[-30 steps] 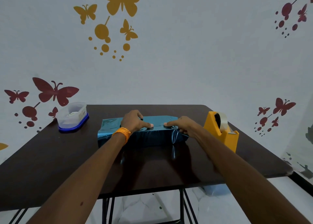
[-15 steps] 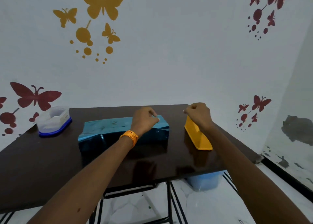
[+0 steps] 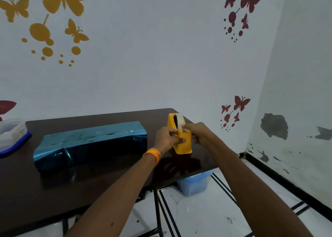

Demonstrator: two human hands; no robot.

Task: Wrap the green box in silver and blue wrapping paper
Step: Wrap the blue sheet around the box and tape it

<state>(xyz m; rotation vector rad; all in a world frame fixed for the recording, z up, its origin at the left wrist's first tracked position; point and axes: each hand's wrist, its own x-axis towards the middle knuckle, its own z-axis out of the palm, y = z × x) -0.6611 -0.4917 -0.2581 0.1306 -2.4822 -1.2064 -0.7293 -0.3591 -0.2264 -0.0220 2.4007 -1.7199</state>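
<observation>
The box wrapped in shiny blue paper (image 3: 89,143) lies on the dark table (image 3: 53,192), left of centre, with nothing touching it. No green shows. Its left end has loose, crumpled paper. To its right stands a yellow tape dispenser (image 3: 180,134) with a roll of clear tape. My left hand (image 3: 166,138) grips the dispenser's left side. My right hand (image 3: 195,131) is at the dispenser's front top, fingers curled and pinching at the tape end by the cutter.
A clear plastic tub with a blue lid (image 3: 11,136) sits at the table's far left. A pale blue bin (image 3: 195,183) stands on the floor under the table's right corner. The table edge runs close to the dispenser on the right.
My left hand left the wrapped box and moved right onto the dispenser. My right hand came down onto the tape end. The view swung right.
</observation>
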